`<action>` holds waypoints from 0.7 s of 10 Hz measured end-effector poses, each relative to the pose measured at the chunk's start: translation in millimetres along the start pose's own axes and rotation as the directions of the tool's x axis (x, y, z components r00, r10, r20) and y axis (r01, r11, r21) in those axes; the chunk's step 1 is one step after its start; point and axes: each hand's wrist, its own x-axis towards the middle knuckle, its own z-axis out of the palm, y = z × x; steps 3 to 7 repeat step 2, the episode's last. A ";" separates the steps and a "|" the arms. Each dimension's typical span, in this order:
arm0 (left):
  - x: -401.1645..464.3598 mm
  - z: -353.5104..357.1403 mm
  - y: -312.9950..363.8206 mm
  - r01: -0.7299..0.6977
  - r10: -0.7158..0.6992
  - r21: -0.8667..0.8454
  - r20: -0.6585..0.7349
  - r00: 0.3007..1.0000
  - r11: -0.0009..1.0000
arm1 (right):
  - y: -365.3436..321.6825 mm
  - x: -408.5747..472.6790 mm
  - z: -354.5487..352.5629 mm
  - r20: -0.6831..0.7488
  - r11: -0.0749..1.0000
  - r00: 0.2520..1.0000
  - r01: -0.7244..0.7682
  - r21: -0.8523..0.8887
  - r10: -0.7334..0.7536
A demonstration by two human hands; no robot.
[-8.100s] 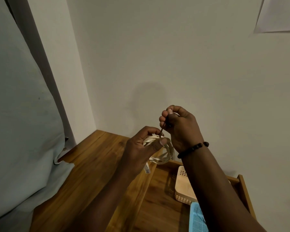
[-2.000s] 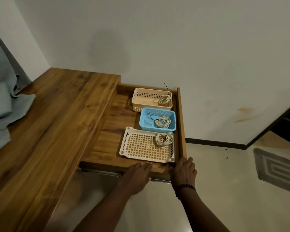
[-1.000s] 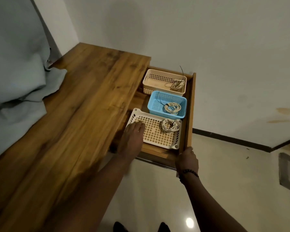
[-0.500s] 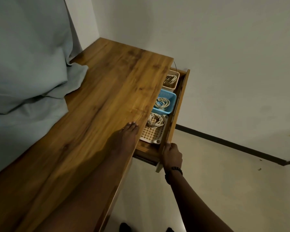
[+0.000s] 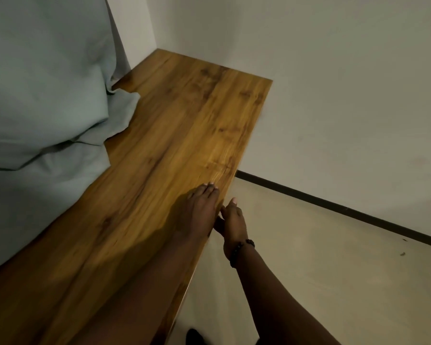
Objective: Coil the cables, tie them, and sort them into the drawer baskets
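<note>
Count on inspection: two hands, the left hand (image 5: 201, 210) flat on one wooden tabletop (image 5: 174, 135), the right hand (image 5: 232, 220) just beside it at the edge. One beaded bracelet (image 5: 239, 249) on the right wrist. One grey cloth (image 5: 42, 95), possibly several folds, well left of both hands.

There is one view only, from a wide-angle camera worn on the head. It looks forward and steeply down along the wooden desk (image 5: 164, 150) toward the room's corner, from close above (straight edges bow near the borders). Both forearms reach in from the bottom edge, and the floor (image 5: 309, 257) fills the lower right.
</note>
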 end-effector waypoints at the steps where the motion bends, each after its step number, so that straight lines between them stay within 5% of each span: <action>1: 1.0 -3.1 0.5 -0.009 0.008 0.018 0.018 1.000 1.000 | -7.1 2.0 -11.3 0.039 0.999 0.999 -0.024 -0.029 0.025; 2: 3.6 -6.0 2.9 -0.006 0.006 0.018 0.041 0.999 1.000 | -16.1 -1.0 -14.3 0.046 0.962 0.999 -0.010 -0.274 0.024; 7: 3.6 -6.0 2.9 -0.006 0.006 0.018 0.041 0.999 1.000 | -16.1 -1.0 -14.3 0.046 0.962 0.999 -0.010 -0.274 0.024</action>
